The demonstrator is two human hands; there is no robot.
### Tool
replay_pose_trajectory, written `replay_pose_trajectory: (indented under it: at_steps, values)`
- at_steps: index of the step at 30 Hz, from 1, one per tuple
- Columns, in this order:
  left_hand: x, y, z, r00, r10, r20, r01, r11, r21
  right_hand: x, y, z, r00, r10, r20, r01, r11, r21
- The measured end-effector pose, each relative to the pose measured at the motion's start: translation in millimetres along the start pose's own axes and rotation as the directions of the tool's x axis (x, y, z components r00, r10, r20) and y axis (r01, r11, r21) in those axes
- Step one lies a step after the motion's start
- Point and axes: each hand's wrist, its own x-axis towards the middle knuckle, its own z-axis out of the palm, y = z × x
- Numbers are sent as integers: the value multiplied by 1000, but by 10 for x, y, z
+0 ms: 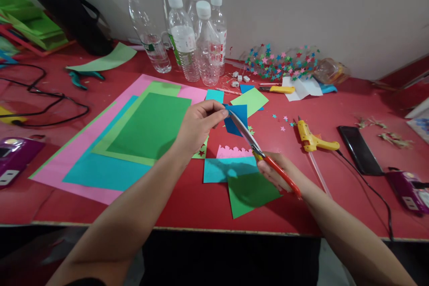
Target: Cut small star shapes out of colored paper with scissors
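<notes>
Between thumb and forefinger, my left hand point(201, 125) pinches the left corner of a small dark blue piece of paper point(239, 115), held above the table. My right hand point(276, 170) grips a pair of scissors point(250, 136) with orange-red handles. The blades point up and left and lie across the blue paper, their tips close to my left fingertips; whether they cut into it I cannot tell. Beneath my hands are a light blue sheet point(214, 172), a dark green sheet point(250, 194) and a pink strip with a notched edge point(231, 152).
Large coloured sheets point(150, 125) lie stacked at left. Several plastic bottles point(182, 40) stand by the wall, beside a pile of small stars point(281, 62). At right are a yellow glue gun point(311, 138) with its cord and a phone point(360, 149). A yellow cutter point(281, 90) lies behind.
</notes>
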Motion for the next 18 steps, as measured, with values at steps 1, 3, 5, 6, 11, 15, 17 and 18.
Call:
replay_pose_trajectory:
  at_steps: [1,3,5,6,11,15,17,18]
  values:
    - [-5,5,4,1000,3,1,-3,1000,11,3,10,-1,1000,-4,7,4,1000,5]
    - [-16,12,13,1000,5,7,-5,999,34,12,39,0,1000,-16,20,15,1000,18]
    - [-26,16,21,1000,6,13,-6,999,54,24,73,3,999,-27,28,27,999,25]
    - [-30,17,24,1000,6,16,-7,998,60,29,88,4,999,-30,28,30,999,26]
    - [-29,15,25,1000,9,30,-11,997,71,31,94,-5,999,-40,-2,40,999,1]
    - [-27,19,24,999,14,33,-17,997,77,21,57,-4,1000,-25,8,25,1000,-4]
    - [-28,21,23,999,17,31,-19,997,78,21,52,9,1000,-17,-5,17,1000,0]
    - [-29,23,23,999,18,31,-21,997,76,22,53,16,1000,-10,-12,10,1000,2]
